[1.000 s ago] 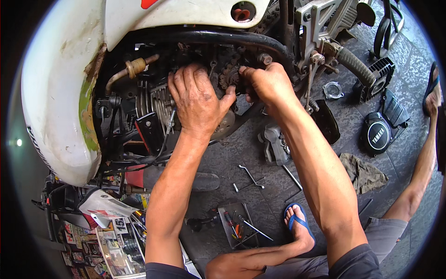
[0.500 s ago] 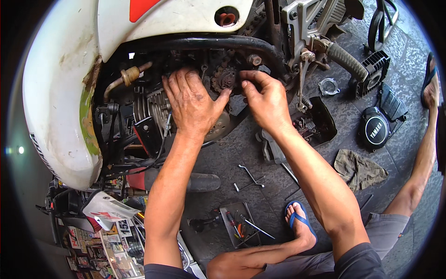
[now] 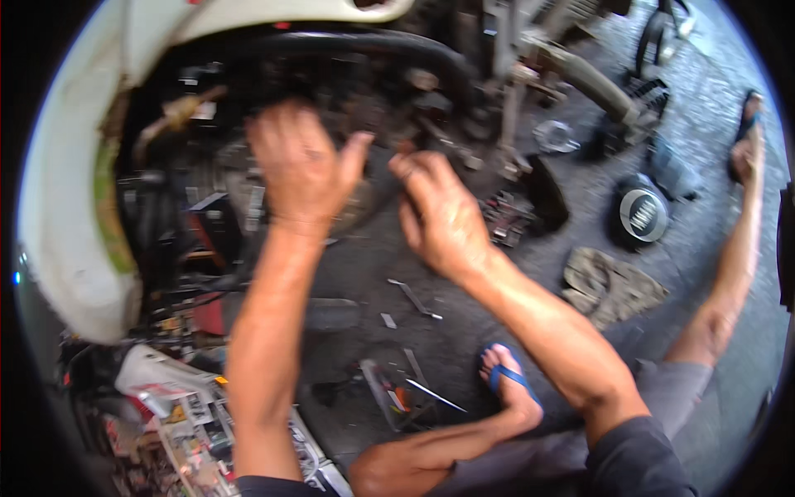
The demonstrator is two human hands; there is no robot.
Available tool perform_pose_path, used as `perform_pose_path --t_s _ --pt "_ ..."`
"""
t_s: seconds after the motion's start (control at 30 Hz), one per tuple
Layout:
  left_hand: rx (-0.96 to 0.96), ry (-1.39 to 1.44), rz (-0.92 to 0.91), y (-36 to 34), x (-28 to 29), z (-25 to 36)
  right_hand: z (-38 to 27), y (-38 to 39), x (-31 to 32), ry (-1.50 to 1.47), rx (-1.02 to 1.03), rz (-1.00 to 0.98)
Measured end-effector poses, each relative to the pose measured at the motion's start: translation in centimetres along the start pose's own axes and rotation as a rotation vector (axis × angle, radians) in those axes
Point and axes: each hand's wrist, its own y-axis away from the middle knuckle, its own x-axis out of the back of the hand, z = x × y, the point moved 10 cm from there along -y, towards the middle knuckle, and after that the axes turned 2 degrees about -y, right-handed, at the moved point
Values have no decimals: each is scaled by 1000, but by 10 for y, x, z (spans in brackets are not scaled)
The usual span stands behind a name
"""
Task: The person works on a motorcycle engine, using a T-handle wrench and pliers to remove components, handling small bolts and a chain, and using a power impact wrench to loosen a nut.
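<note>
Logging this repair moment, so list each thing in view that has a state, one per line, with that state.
Left hand: fingers spread, back up, over the dark engine; holds nothing visible.
Right hand: fingers curled beside the engine; any pinched part too blurred to tell.
White scooter body shell: engine bay exposed.
Round black metal cover: off, lying on the floor.
Grey crumpled rag: lying on the floor.
Metal wrench: lying loose on the floor.
Blue flip-flop sandal: worn on foot.

One head-worn fisheye view looks steeply down from close above the left hand (image 3: pixel 302 170) and right hand (image 3: pixel 439 217), facing the engine bay (image 3: pixel 248 166) at twelve o'clock. The concrete floor (image 3: pixel 464 290) fills the lower half. Motion blur softens the upper part, so detail there is uncertain.
</note>
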Motion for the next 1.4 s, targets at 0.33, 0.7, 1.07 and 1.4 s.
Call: perform_pose_path --t_s 0.33,0.7,1.07,1.4 --pt "52 -15 86 -13 15 -13 145 233 227 1142 -603 -487" --pt "248 151 -170 18 -11 -20 92 250 263 1007 -604 75" --pt "148 121 -103 -10 -1 -12 186 482 155 -639 -1763 857" --pt "166 77 -77 15 7 -26 112 451 157 -272 -1554 795"
